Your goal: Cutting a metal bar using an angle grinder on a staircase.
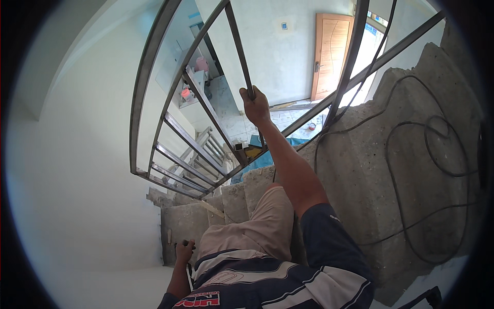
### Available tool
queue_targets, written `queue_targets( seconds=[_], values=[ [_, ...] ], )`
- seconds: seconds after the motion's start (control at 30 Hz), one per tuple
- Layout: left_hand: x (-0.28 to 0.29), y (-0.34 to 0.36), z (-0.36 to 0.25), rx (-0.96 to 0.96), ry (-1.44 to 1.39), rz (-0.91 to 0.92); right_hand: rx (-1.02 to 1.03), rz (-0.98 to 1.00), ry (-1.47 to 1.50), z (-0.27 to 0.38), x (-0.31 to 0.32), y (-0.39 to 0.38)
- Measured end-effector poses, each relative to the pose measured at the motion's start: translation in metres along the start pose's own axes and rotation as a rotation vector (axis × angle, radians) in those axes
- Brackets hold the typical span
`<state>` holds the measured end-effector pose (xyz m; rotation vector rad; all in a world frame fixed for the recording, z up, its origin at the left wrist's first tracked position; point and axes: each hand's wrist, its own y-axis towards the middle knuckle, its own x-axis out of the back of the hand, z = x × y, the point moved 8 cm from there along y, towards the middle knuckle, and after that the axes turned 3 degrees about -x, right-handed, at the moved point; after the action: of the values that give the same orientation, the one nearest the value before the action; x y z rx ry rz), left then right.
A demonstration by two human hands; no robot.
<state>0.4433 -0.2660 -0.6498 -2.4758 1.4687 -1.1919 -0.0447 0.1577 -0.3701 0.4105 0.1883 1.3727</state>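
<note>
My right hand (256,107) is closed around an upright metal bar (240,49) of a stair railing (138,103), with the arm stretched out ahead. The bar runs above and below the fist down to the slanted lower rail. Low on the left, beside my thigh, my left hand (184,251) is held with its fingers curled. Something small and dark shows at its fingers, too small to name. Several more square metal bars (185,131) stand in the railing to the left. A yellow object (253,151) lies by the lower rail, under my right forearm.
Rough concrete steps (355,175) curve around me, with a black cable (389,170) looped over those on the right. Beyond the railing is a lower tiled floor with a blue-green sheet (297,142). A wooden door (334,51) stands ajar; a white wall (87,170) rises at left.
</note>
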Motion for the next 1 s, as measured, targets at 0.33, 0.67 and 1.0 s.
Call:
queue_targets(
  seconds=[0.33,0.67,1.0],
  values=[
    [-0.007,-0.014,-0.056,-0.003,0.155,0.078,-0.057,0.023,-0.001,-0.003,0.0,-0.003],
    [-0.006,-0.001,-0.039,-0.083,0.184,0.112,-0.013,-0.014,0.006,0.008,-0.002,-0.004],
    [-0.017,0.01,-0.049,-0.081,0.134,0.147,-0.066,0.025,0.004,-0.001,0.002,-0.003]
  ],
)
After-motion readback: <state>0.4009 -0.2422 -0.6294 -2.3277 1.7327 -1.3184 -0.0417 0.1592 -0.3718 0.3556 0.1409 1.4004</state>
